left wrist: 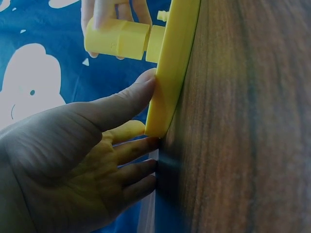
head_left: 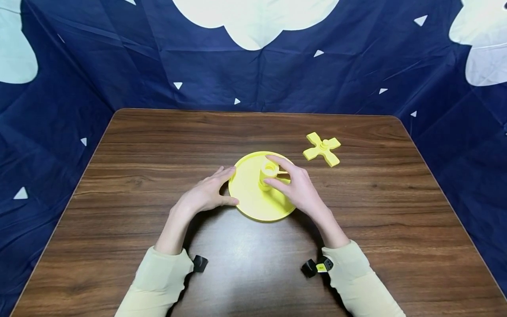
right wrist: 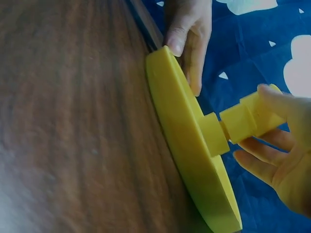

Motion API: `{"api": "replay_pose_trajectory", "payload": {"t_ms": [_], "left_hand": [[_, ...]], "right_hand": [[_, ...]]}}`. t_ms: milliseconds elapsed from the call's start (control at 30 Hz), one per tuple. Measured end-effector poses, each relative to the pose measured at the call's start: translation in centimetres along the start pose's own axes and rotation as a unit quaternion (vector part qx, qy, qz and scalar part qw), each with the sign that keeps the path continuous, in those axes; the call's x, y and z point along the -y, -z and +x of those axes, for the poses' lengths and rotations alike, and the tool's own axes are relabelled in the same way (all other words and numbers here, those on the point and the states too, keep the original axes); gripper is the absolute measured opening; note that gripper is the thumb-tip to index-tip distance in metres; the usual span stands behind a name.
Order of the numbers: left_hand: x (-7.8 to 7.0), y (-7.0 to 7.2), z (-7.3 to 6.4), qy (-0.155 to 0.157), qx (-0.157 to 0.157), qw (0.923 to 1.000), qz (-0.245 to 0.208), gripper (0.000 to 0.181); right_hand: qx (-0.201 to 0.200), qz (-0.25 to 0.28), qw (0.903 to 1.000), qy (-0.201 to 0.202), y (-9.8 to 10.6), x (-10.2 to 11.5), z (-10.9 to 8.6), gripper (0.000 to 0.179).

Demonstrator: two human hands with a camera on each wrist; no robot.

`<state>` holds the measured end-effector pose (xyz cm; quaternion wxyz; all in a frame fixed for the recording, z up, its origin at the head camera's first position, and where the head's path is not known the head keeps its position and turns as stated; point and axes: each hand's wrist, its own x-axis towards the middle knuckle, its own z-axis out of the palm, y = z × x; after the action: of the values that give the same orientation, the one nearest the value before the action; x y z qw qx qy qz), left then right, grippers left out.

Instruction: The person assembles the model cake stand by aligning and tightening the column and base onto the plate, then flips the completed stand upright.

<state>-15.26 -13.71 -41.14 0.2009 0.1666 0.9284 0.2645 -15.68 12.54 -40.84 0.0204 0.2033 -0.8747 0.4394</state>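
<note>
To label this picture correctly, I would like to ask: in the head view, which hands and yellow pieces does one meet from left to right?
Left hand → round yellow rimmed plate → right hand → yellow four-armed cross piece.

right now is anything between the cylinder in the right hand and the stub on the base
Nothing visible stands between the yellow cylinder and the stub on the round base; whether they touch, I can't tell. The left hand is at the base's rim, and the four-armed piece lies apart on the table.
</note>
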Motion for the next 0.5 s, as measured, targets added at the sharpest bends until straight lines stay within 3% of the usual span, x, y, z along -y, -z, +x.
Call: {"api": "replay_pose_trajectory", "payload": {"t_ms": [267, 500], "left_hand": [[0.0, 0.1, 0.0, -0.004, -0.002, 1.0, 0.003, 0.092], [0.1, 0.1, 0.0, -0.002, -0.001, 1.0, 0.001, 0.092]], "right_hand": [[0.077, 0.093, 0.9921, -0.035, 1.5, 1.8, -0.2, 0.052], [0.082, 0.114, 0.9892, -0.04, 1.8, 3.1, -0.3, 0.045]]}}
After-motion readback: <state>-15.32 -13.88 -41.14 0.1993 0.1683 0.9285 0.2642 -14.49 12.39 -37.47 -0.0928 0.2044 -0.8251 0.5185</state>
